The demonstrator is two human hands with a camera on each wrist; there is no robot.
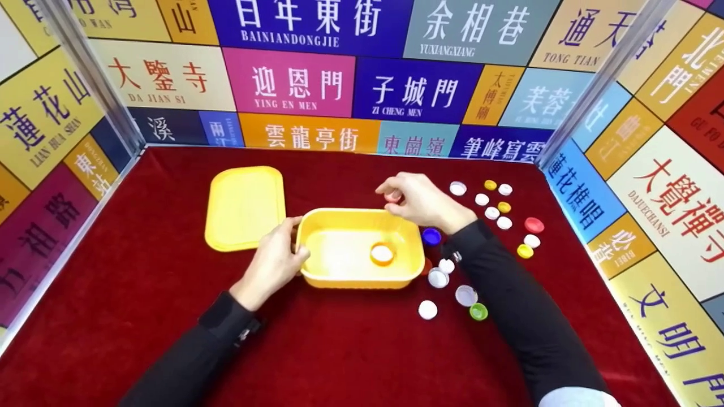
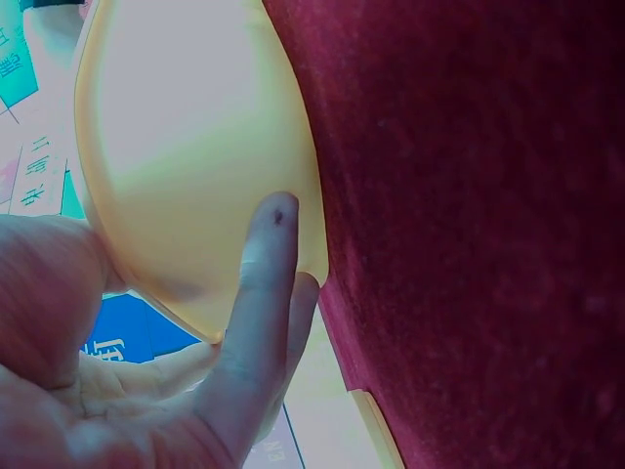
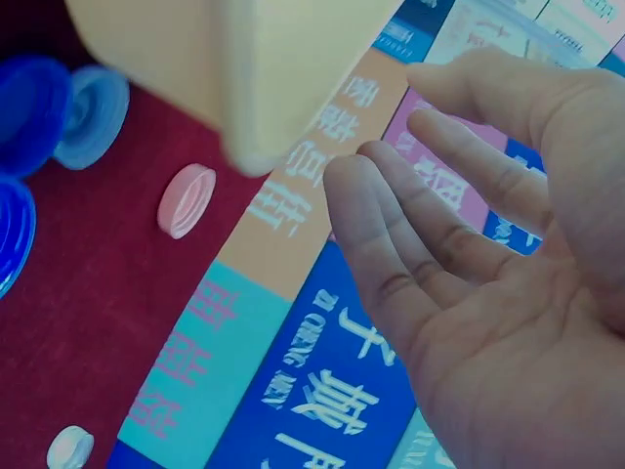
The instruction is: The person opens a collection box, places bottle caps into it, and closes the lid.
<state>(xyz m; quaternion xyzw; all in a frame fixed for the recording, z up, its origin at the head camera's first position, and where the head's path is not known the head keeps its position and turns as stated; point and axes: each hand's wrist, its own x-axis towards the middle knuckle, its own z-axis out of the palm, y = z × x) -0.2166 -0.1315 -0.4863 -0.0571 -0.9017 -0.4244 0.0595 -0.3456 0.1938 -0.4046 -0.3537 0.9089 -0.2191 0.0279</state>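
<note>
A yellow plastic box [image 1: 334, 249] stands uncovered on the red cloth, with an orange bottle cap [image 1: 382, 260] and white on top of it inside. My left hand [image 1: 277, 249] grips the box's left end, thumb over the rim and fingers along the outer wall [image 2: 195, 147]. Above the box's back right corner is my right hand [image 1: 421, 200], with nothing in its loosely bent fingers in the right wrist view. A pinkish-red cap [image 3: 187, 201] lies on the cloth beyond those fingertips; in the head view they partly cover it.
The yellow lid [image 1: 247, 209] lies behind and left of the box. Several loose caps are scattered at right, among them a blue cap [image 1: 431, 237], a green cap [image 1: 478, 311] and a red cap [image 1: 534, 225], some beside my right forearm. Printed panels [image 1: 294, 85] wall the table.
</note>
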